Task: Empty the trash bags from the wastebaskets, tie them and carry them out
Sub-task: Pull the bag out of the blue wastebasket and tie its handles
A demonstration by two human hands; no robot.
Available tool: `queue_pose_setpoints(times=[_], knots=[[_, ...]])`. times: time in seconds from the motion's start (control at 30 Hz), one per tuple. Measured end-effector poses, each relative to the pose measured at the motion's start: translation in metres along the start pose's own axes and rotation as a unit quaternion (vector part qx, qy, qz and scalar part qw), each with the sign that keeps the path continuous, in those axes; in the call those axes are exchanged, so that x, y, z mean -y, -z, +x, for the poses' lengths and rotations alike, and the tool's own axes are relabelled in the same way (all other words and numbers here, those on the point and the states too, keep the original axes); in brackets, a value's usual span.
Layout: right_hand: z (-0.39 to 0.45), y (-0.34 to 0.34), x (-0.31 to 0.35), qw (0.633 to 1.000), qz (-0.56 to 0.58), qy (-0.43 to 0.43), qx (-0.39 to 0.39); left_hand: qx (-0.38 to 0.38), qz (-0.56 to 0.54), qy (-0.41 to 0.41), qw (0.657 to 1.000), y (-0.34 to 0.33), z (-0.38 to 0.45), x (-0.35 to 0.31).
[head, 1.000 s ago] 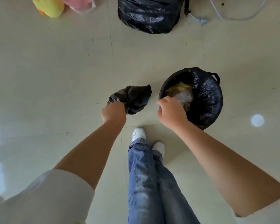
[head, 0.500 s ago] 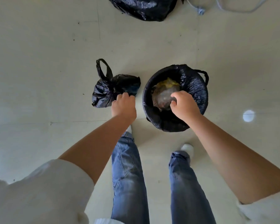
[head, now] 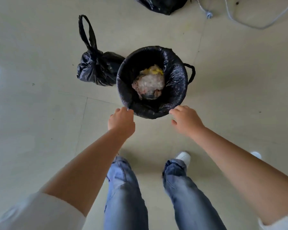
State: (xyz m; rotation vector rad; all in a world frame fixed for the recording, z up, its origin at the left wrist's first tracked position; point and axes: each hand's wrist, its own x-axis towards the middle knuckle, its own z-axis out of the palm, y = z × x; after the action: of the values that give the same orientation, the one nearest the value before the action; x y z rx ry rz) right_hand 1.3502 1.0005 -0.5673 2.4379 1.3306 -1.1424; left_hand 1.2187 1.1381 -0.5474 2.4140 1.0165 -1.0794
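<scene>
Nearest, both hands hang empty just short of the bin's near rim: the left hand point(head: 121, 121) has let go of the tied bag, the right hand point(head: 185, 119) has come out of the bin point(head: 176, 77), fingers loosely curled. Centre frame, the liner stands open upward. The tied bag point(head: 96, 68) lies left, its handle loop stretched toward the frame's top.

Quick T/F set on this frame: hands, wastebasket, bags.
1. The wastebasket has a black liner with trash in it. True.
2. The small tied bag lies inside the wastebasket. False: it lies on the floor beside it.
3. The left hand holds the small tied bag. False: it is at the wastebasket's near rim.
4. The right hand is at the near rim, fingers relaxed. True.
</scene>
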Motion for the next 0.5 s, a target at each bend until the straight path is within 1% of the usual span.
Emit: queue_pose_setpoints(times=[0.13,0.2,0.23,0.3,0.37,0.4,0.43,0.5], knots=[[0.016,-0.033,0.003,0.997,-0.048,0.062,-0.016,0.001,-0.017,0.023,1.000,-0.043,0.006,-0.003],[0.032,-0.051,0.004,0.995,-0.040,0.079,-0.049,-0.028,-0.033,0.015,0.999,-0.062,0.022,-0.001],[0.041,-0.061,0.005,0.994,-0.034,0.083,-0.057,-0.047,-0.038,-0.002,0.998,-0.072,0.030,0.001],[0.059,-0.083,0.008,0.993,-0.045,0.088,-0.069,-0.089,-0.032,-0.064,0.993,-0.092,0.047,0.007],[0.080,-0.105,0.011,0.990,-0.062,0.097,-0.082,-0.122,-0.003,-0.137,0.983,-0.110,0.071,0.017],[0.090,-0.113,0.012,0.989,-0.054,0.103,-0.089,-0.142,0.011,-0.168,0.976,-0.116,0.084,0.023],[0.100,-0.118,0.012,0.989,-0.032,0.109,-0.097,-0.171,0.028,-0.199,0.964,-0.119,0.097,0.029],[0.118,-0.118,0.007,0.986,0.033,0.129,-0.098,-0.282,0.060,-0.276,0.917,-0.122,0.123,0.043]])
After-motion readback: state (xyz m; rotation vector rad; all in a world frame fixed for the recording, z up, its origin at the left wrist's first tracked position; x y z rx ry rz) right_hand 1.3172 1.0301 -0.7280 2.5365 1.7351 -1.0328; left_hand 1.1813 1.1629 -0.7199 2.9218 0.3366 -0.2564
